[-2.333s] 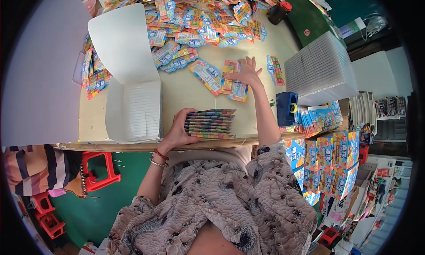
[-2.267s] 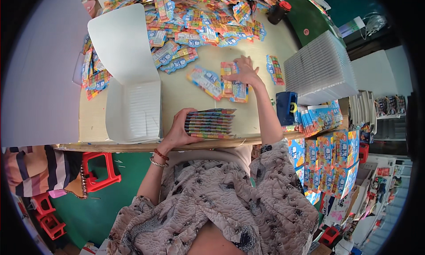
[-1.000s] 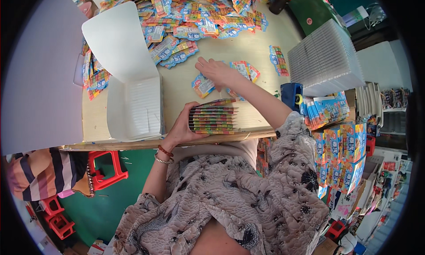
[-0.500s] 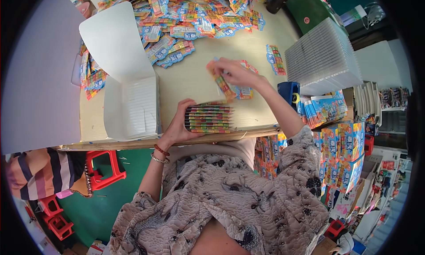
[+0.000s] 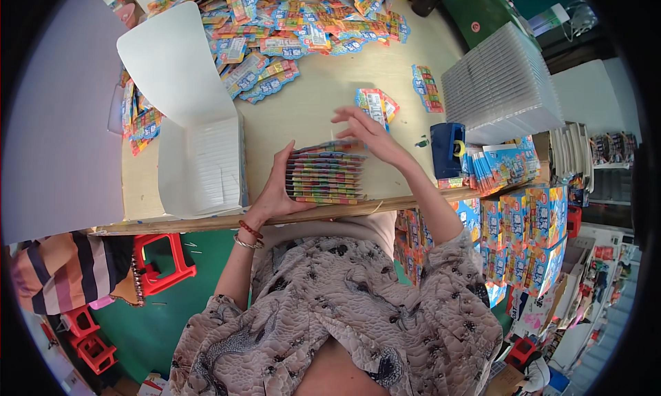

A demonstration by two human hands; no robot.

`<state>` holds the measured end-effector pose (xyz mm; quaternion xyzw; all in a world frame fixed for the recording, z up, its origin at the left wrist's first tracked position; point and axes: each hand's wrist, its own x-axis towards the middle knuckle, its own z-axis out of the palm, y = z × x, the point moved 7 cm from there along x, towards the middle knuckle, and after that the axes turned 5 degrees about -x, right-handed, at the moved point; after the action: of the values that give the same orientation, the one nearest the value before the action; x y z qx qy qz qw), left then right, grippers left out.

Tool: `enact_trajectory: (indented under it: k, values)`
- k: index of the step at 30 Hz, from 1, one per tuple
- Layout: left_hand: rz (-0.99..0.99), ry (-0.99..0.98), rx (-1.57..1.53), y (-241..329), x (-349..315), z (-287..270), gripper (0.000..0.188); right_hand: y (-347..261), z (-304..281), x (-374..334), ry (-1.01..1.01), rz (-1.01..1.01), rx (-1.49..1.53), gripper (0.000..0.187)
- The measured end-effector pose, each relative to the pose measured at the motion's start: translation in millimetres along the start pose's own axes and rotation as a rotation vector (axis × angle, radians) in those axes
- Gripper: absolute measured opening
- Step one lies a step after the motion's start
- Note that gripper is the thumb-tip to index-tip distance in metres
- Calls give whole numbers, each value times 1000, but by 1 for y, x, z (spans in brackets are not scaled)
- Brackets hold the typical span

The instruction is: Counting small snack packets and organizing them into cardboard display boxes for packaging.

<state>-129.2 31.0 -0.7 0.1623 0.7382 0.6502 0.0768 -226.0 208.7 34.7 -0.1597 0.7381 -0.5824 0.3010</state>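
Note:
My left hand [image 5: 273, 189] grips the left end of a row of flat, colourful candy-like packets [image 5: 325, 176], pressed together near the table's front edge. The fingers reach round the far side and the thumb lies along the near side. Just beyond the row's far right corner, my right hand [image 5: 372, 136] hovers with its fingers apart and nothing visible in them. A few loose packets [image 5: 372, 105] lie on the table beyond that hand. Another packet [image 5: 427, 88] lies farther right. What the packets contain cannot be made out.
An open white box [image 5: 202, 165] with its lid raised stands at left. A large heap of packets [image 5: 289, 24] covers the table's back. To the right are a blue tape dispenser [image 5: 446, 148], stacked clear plastic trays [image 5: 499, 86], and printed boxes [image 5: 527, 238]. A dark red-lidded bottle [image 5: 428, 0] stands far back.
My right hand held a packet above the table; now it has come down nearer the row without it. The row's far side now shows a packet lying against it. My left hand keeps its grip.

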Motion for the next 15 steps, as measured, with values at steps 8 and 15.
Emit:
enact_trajectory:
  k: [8, 15]
  values:
    - [62, 67, 136, 4, 0, -3, 112, 33, 33, -43, 414, -155, 289, 65]
    - [-4, 9, -19, 2, 0, 4, 117, 50, 37, -61, 329, -184, 405, 64]
